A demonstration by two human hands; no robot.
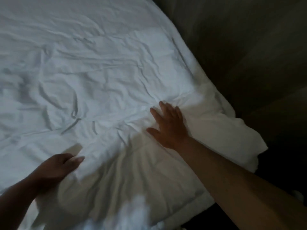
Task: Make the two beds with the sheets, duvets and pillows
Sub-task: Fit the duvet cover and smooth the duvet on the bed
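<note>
A white, wrinkled duvet (93, 77) covers the bed and fills most of the view. Its near corner (232, 140) bunches up and hangs over the bed's right edge. My right hand (167, 125) lies flat on the duvet near that corner, fingers spread and straight, pressing the cloth. My left hand (58, 166) rests on the duvet lower left, fingers extended and close together, blurred by motion. No pillow is in view.
A dark wall or headboard panel (249, 47) runs along the bed's right side. The dark floor (285, 163) shows beyond the hanging corner. A blurred white patch (132, 216) sits at the bottom edge.
</note>
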